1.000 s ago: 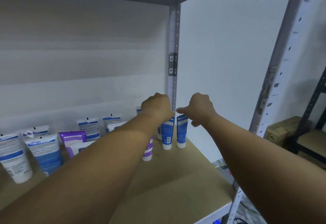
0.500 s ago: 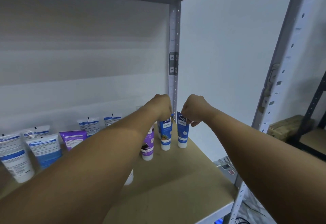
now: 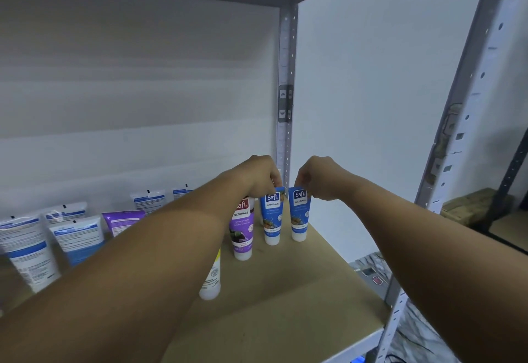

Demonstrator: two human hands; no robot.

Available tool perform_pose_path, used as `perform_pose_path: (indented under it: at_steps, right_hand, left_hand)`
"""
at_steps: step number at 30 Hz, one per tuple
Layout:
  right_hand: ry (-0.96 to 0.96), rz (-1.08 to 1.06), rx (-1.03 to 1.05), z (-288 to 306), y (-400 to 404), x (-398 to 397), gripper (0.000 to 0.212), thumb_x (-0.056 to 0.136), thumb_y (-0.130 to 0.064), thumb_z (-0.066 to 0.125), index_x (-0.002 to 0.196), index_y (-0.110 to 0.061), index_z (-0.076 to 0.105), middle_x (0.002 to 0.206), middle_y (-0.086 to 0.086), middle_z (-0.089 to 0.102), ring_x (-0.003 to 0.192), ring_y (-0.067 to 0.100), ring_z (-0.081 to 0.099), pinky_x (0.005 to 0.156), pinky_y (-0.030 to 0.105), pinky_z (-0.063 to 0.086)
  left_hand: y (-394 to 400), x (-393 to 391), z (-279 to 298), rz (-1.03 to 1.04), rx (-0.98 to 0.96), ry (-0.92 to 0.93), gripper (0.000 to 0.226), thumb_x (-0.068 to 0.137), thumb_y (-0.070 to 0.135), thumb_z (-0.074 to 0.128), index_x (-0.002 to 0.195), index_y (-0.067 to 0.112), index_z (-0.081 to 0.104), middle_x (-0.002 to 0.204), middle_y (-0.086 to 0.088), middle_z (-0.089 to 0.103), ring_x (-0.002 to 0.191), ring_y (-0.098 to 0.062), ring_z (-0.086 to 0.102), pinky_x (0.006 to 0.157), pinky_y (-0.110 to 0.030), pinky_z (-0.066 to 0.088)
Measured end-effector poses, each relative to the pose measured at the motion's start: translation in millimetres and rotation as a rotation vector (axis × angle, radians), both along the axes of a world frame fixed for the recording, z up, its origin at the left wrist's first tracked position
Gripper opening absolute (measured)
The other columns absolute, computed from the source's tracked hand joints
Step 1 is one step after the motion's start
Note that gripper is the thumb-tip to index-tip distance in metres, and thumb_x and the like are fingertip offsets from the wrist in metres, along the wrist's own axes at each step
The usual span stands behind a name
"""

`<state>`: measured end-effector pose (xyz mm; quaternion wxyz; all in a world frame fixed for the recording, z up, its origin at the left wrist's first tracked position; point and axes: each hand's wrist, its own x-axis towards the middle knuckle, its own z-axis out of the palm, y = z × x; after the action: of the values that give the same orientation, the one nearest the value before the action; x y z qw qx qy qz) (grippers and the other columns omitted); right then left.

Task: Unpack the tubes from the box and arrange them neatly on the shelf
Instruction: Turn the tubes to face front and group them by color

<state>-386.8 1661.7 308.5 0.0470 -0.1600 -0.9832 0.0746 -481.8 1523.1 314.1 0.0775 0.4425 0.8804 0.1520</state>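
Observation:
Two blue Safi tubes stand cap-down at the back right corner of the brown shelf board. My left hand pinches the top of the left blue tube. My right hand pinches the top of the right blue tube. A purple Safi tube stands just left of them, partly behind my left forearm. A white tube with a yellow stripe peeks out under that forearm. The box is not in view.
Several white-and-blue tubes and a purple one stand along the back wall at the left. A grey perforated upright rises in the back corner; another post frames the front right. A cardboard box sits on a neighbouring rack.
Both hands have drawn slightly toward me with the two blue tubes, whose labels now face the camera. The view has shifted, so the purple and white tubes show more.

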Motion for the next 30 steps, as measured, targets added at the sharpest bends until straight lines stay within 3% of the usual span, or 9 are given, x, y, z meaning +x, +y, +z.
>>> perform_pose_path:
  at_steps: [7,10,14,17,20,24,30]
  right_hand:
    - [-0.034,0.0,0.015,2.7,-0.2,-1.3,0.026,0.093,-0.008,0.056,0.115,-0.011,0.069,0.116,0.003,0.069,0.11,0.021,0.059,0.081,0.029,0.052]
    - [-0.032,0.004,0.01,6.2,-1.5,-2.7,0.029,0.095,-0.008,0.051,0.117,-0.01,0.068,0.12,0.003,0.067,0.114,0.023,0.058,0.088,0.034,0.054]
    - [0.122,0.005,-0.029,13.5,-5.3,-10.4,0.036,0.092,-0.001,0.046,0.12,-0.01,0.067,0.125,0.004,0.064,0.117,0.024,0.056,0.087,0.03,0.05]
    - [0.211,0.028,0.005,18.3,-9.5,-21.1,0.039,0.092,0.0,0.046,0.123,-0.012,0.066,0.129,0.004,0.062,0.119,0.022,0.056,0.097,0.027,0.044]
    - [0.224,0.057,-0.012,17.7,-10.2,-38.2,0.034,0.091,-0.004,0.054,0.122,-0.013,0.066,0.126,0.004,0.063,0.115,0.02,0.058,0.093,0.022,0.042]
    - [0.191,0.084,-0.079,13.9,-15.5,-57.7,0.039,0.088,-0.005,0.065,0.126,-0.012,0.063,0.125,0.005,0.064,0.111,0.019,0.062,0.095,0.027,0.049]
    - [0.141,0.139,0.021,6.1,-23.7,-77.0,0.034,0.09,0.001,0.058,0.117,-0.015,0.069,0.122,0.004,0.066,0.107,0.023,0.062,0.088,0.028,0.051]
  left_hand:
    - [-2.3,0.1,-0.3,-0.011,0.021,-0.028,0.028,0.096,0.013,0.062,0.123,0.015,0.068,0.126,-0.007,0.067,0.099,-0.015,0.056,0.067,-0.023,0.048]
    - [-5.4,-1.5,2.6,-0.022,0.061,-0.041,0.029,0.095,0.015,0.063,0.123,0.015,0.069,0.125,-0.005,0.068,0.101,-0.015,0.059,0.073,-0.026,0.05]
    - [-16.8,-17.6,14.8,0.01,0.227,-0.031,0.025,0.093,0.015,0.066,0.117,0.015,0.071,0.109,-0.004,0.074,0.091,-0.012,0.068,0.078,-0.025,0.05]
    - [-30.5,-35.7,22.6,0.057,0.301,0.071,0.024,0.093,0.011,0.065,0.116,0.013,0.072,0.113,-0.006,0.072,0.097,-0.015,0.067,0.085,-0.025,0.049]
    - [-40.6,-54.6,22.8,0.087,0.241,0.147,0.029,0.093,0.01,0.064,0.122,0.01,0.069,0.123,-0.009,0.068,0.109,-0.022,0.063,0.092,-0.027,0.048]
    - [-41.6,-68.3,16.1,0.071,0.089,0.133,0.033,0.092,0.014,0.067,0.125,0.011,0.067,0.125,-0.009,0.067,0.111,-0.024,0.063,0.099,-0.036,0.051]
    - [-39.0,-76.0,7.0,0.004,0.049,0.189,0.019,0.092,0.007,0.064,0.107,0.013,0.074,0.122,-0.007,0.07,0.104,-0.024,0.062,0.09,-0.039,0.056]
